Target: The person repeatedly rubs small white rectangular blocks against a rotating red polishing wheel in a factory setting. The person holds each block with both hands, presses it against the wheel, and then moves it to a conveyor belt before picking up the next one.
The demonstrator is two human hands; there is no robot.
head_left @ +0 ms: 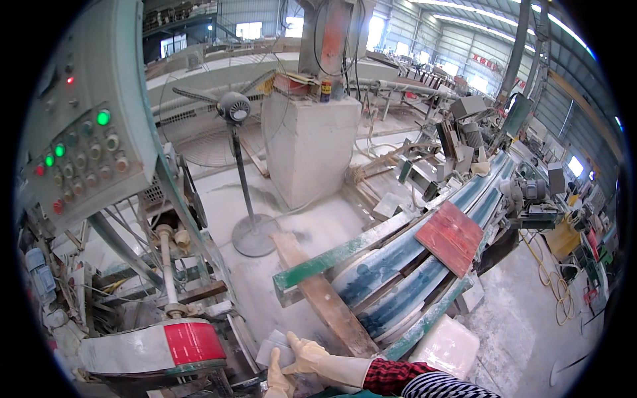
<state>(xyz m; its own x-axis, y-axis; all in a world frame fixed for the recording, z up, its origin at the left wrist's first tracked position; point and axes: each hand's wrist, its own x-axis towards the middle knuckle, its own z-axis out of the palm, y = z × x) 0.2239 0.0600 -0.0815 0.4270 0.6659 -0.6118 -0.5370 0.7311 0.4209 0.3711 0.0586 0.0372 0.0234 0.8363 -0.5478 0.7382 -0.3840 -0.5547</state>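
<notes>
Both my hands wear pale yellow gloves at the bottom edge of the picture. My right hand (310, 356) comes in from the lower right on a sleeve of red plaid and black-and-white stripes, and its fingers close over a small grey tile (273, 347). My left hand (279, 383) is only partly in view, just below the tile, and grips its lower edge. The tile is held over the near end of a conveyor with blue-green belts (398, 268), beside a curved white guard with a red patch (189, 343).
A red tile (451, 237) lies farther up the belts. A wooden plank (325, 298) runs along the conveyor's left side and a white slab (448, 345) lies on its right. At the left is a grey control panel (79, 139) with lit buttons. Behind stand a fan (233, 109) and a concrete pillar (310, 149).
</notes>
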